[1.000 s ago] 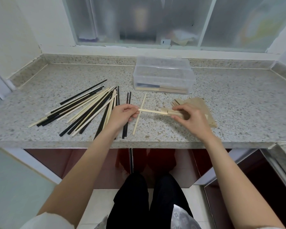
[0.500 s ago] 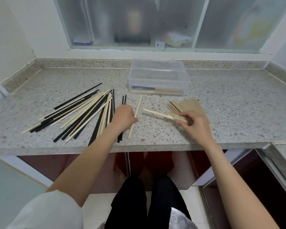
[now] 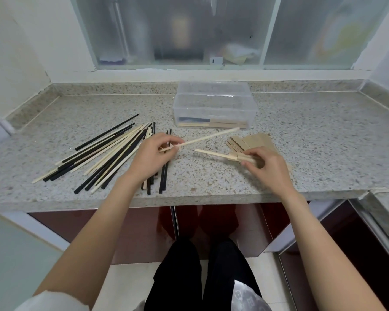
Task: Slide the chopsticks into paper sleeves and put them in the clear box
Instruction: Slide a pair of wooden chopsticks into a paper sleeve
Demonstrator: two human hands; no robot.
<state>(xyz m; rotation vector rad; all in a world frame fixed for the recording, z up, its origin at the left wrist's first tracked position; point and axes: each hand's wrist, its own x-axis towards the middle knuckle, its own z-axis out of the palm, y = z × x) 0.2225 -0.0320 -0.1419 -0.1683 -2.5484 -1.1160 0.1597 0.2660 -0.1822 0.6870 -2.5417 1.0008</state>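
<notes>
Speckled stone counter (image 3: 301,131) below a frosted window; left hand (image 3: 154,157) pinches a pale chopstick (image 3: 208,138) angled toward the far right; right hand (image 3: 264,166) grips a paper sleeve (image 3: 245,157), its mouth facing left, one stick already inside; clear box (image 3: 213,108) sits behind, mid-counter.

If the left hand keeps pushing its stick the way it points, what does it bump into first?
Probably the clear box. The light chopstick pinched by the left hand aims up and right at the box's front wall, though depth is hard to judge.
</notes>
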